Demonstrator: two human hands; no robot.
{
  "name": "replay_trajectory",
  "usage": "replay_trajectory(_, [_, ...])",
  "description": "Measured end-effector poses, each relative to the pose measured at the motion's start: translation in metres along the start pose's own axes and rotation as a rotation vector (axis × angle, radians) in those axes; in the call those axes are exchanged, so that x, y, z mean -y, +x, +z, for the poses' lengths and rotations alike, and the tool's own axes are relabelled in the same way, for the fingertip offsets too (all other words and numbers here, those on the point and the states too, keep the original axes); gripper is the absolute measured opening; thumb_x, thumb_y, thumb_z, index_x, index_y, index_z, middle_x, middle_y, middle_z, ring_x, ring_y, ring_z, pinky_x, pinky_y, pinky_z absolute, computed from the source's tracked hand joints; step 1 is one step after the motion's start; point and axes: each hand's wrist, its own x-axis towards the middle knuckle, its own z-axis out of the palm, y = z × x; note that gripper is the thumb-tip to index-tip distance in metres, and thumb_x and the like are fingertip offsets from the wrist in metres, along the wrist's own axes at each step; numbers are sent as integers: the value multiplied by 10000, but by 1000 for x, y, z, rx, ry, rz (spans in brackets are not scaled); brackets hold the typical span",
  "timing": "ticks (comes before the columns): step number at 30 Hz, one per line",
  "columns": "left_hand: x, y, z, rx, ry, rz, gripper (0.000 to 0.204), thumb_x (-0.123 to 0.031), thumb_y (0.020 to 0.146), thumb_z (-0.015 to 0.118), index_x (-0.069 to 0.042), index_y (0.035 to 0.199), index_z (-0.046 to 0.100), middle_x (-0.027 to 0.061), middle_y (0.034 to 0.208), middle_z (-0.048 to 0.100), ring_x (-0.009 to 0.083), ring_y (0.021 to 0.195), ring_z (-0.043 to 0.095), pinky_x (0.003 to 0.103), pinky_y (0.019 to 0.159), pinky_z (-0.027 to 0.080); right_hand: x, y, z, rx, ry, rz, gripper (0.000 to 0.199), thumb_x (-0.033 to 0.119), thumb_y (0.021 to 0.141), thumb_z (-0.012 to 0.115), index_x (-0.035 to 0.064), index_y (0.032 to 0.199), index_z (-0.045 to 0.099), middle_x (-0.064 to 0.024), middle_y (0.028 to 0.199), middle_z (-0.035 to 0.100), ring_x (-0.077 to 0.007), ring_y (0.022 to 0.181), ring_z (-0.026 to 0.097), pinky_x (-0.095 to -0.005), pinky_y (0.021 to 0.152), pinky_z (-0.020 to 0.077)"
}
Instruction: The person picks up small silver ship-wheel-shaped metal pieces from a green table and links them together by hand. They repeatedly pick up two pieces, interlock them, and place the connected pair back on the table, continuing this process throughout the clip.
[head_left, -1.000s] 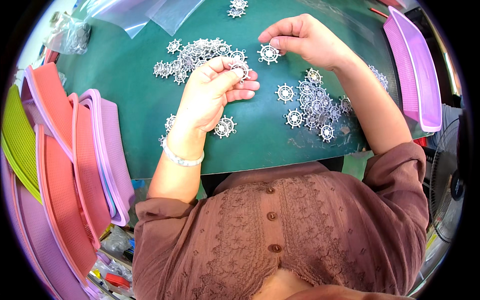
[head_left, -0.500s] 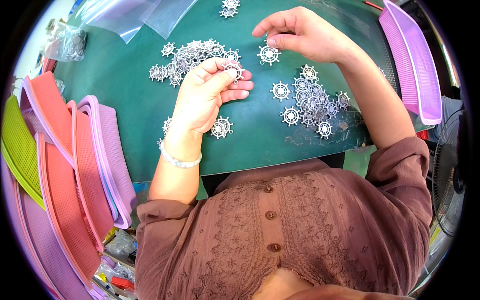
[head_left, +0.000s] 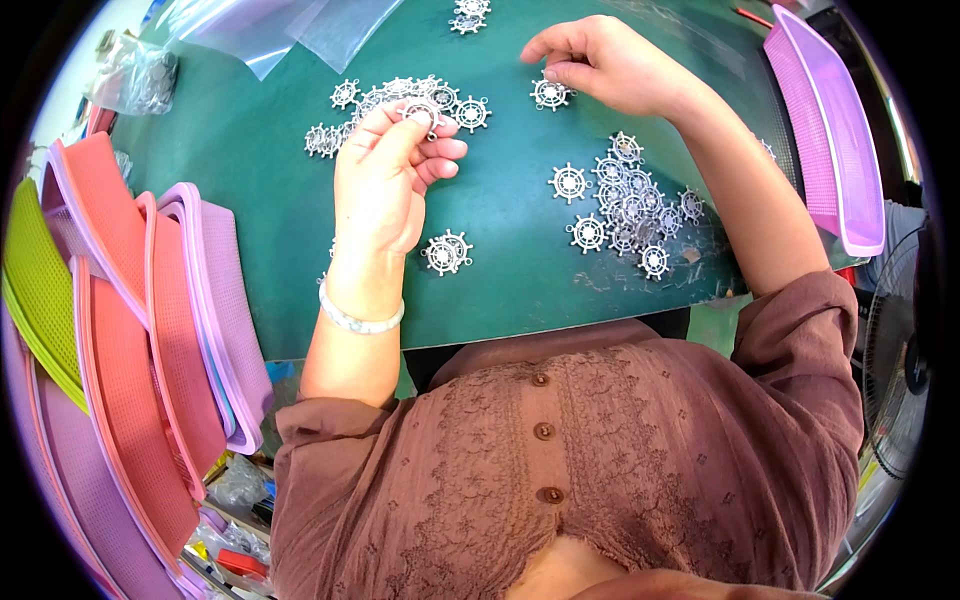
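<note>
1. The green counter (head_left: 270, 200) carries your work: you are sorting silver wheel charms, by the look of it
2. Your left hand (head_left: 385, 175) pinches one wheel charm (head_left: 420, 112) in a narrow grip, lifted over the far pile (head_left: 400, 100)
3. Your right hand (head_left: 600, 65) has its fingertips closed on a single charm (head_left: 551, 94) that lies flat; lifting it calls for a fine pinch

Top wheel charms (head_left: 470, 12) cut off by the frame edge
</note>
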Motion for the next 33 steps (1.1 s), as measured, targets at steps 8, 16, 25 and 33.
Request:
replay_trajectory(8, [-1, 2, -3, -67, -70, 30, 76, -63, 841, 485, -28, 855, 551, 84, 749, 600, 157, 617, 586, 246, 538, 468, 11, 14, 20, -61, -302, -175, 239, 134, 718, 619, 26, 930, 598, -129, 854, 581, -285, 811, 562, -360, 741, 452])
replay_trajectory(16, [-1, 1, -5, -44, -58, 28, 116, -81, 841, 479, -14, 919, 532, 88, 793, 588, 149, 672, 574, 242, 593, 461, 26, 22, 42, 14, -408, -150, 330, 208, 675, 695, 39, 947, 612, -121, 944, 559, -282, 962, 510, -357, 835, 429])
replay_trajectory(25, [-1, 0, -1, -46, -72, 18, 80, -52, 832, 475, -12, 879, 525, 102, 788, 596, 165, 654, 588, 251, 572, 475, 22, 19, 45, -23, -388, -155, 284, 200, 685, 678, 40, 910, 610, -119, 912, 556, -277, 939, 515, -356, 813, 432])
replay_trajectory(33, [0, 1, -1, -16, -40, 0, 125, -29, 826, 456, -6, 935, 513, 125, 835, 603, 170, 680, 592, 253, 594, 486, 25, 18, 39, 48, 24, -7, 121, 21, 717, 608, 13, 810, 530, -35, 685, 536, -133, 641, 507, -257, 611, 428])
